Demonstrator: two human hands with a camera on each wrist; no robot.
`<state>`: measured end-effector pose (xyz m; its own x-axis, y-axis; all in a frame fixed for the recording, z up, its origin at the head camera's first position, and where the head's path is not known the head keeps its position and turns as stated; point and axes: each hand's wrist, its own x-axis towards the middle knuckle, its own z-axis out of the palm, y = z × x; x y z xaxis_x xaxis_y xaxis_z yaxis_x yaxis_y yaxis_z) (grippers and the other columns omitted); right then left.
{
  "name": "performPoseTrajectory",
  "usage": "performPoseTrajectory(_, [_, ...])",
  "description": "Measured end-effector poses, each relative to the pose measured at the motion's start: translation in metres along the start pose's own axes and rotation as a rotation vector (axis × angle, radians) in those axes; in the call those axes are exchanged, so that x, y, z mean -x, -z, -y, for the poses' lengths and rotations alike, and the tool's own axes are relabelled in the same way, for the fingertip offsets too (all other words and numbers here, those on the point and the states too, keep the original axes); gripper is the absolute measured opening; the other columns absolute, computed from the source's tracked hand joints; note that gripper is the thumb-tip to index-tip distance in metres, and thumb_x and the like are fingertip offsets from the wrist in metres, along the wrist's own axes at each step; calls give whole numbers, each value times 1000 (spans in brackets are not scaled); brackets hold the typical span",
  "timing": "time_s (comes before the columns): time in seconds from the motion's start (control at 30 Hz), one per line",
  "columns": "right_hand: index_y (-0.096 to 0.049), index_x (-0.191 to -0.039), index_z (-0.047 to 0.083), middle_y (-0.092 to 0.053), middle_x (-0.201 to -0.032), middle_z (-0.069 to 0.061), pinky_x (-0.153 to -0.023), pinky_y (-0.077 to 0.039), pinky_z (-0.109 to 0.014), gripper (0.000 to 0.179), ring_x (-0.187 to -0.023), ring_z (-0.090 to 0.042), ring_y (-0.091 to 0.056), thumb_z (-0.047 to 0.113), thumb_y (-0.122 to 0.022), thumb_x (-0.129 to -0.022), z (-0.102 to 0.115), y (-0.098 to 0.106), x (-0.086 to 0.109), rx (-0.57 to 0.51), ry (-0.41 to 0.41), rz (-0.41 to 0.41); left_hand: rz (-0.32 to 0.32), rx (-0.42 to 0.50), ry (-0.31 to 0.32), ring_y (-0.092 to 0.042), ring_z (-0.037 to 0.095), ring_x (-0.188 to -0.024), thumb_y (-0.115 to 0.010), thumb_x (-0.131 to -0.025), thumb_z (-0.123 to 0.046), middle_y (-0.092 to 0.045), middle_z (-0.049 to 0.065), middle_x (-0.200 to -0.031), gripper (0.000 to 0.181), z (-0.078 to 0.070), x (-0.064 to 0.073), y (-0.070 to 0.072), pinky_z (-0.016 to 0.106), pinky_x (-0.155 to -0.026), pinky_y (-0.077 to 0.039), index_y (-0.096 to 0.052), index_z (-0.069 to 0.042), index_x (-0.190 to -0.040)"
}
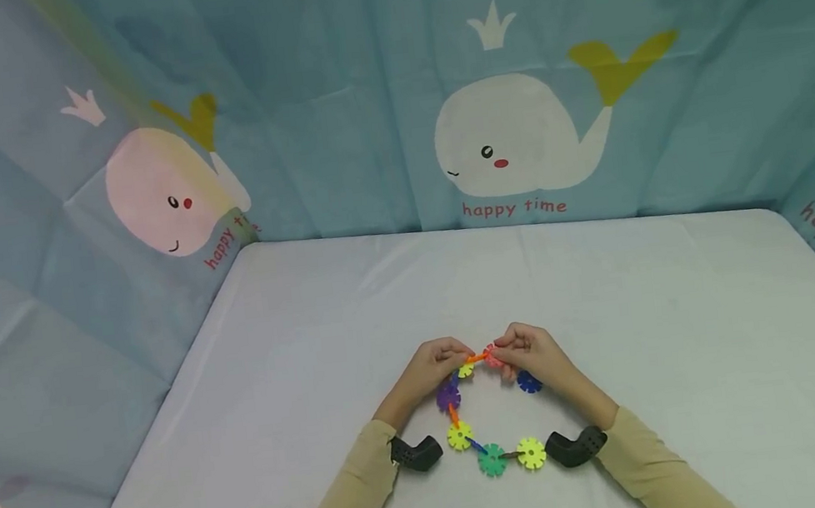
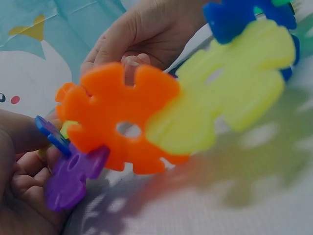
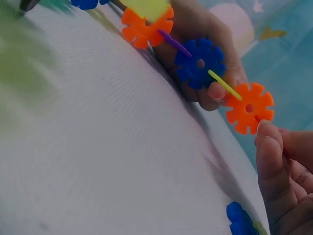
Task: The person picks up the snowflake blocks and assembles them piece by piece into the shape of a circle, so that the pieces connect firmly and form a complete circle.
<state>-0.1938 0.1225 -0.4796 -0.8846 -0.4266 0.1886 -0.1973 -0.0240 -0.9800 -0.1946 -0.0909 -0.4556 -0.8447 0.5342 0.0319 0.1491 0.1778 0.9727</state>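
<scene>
A curved chain of slotted plastic snowflake discs hangs between the hands. My left hand [image 1: 430, 371] pinches the chain near a yellow disc [image 1: 465, 370], with a purple disc [image 1: 449, 398] just below. The fingers and thumb of my right hand [image 1: 537, 356] pinch a pinkish-red disc [image 1: 493, 355]. In the right wrist view that disc is mostly hidden by the fingertips, and its edge meets an orange disc [image 3: 250, 108]. Left of this, a blue disc [image 3: 200, 63] lies against the left hand's fingers. Another blue disc [image 1: 529, 382] shows beneath the right hand; whether it joins the chain I cannot tell.
The chain's near end runs through a yellow disc [image 1: 460, 436] and a green disc [image 1: 492, 460] to a yellow end disc [image 1: 532, 453]. Black wrist devices [image 1: 417, 454] flank it. A white table [image 1: 295, 325] lies below, with a whale-print curtain [image 1: 333, 128] behind.
</scene>
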Motion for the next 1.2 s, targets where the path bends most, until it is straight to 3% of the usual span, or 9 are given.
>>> performPoseTrajectory(0.23, [-48,-94,-14,-58,-66,-22,-45,-47,-33,11,-49,-22,-57,-6,-51,-87,2,-1,-2,41,71,59,-13,-16,1,-36,5,-55,-53,-89,-3,-58,1,-72,16,-2,-1,1,20,-52,-32,-60,11,-94])
performPoseTrajectory(0.73, [-44,-85,-14,-56,-64,-28,-44,-47,-34,5,-47,-28,-57,-11,-46,-88,7,4,-1,-2,36,153,8,-33,-63,-43,7,-60,-51,-89,2,-61,20,-78,15,-5,-4,-3,20,-60,-39,-59,14,-93])
performPoseTrajectory(0.87, [-45,-87,-15,-56,-65,-28,-45,-47,-37,4,-48,-33,-56,-11,-46,-88,22,-4,0,42,34,91,-21,-69,-42,-45,6,-62,-52,-90,-2,-62,18,-83,17,-5,-3,-3,20,-61,-39,-60,12,-94])
performPoseTrajectory(1.0, [-44,-94,-15,-56,-67,-27,-47,-47,-39,10,-50,-34,-55,-8,-48,-88,30,-10,1,63,7,6,-15,-50,-37,-46,5,-62,-49,-91,-3,-63,19,-84,18,-5,-1,-2,21,-61,-38,-58,11,-98])
performPoseTrajectory(1.2, [-45,-97,-12,-60,-73,-23,-51,-48,-36,19,-54,-29,-58,1,-55,-88,21,-5,-1,25,-82,3,22,-81,-33,-38,3,-52,-51,-91,-9,-56,3,-65,20,-7,-2,-4,20,-52,-35,-62,7,-97])
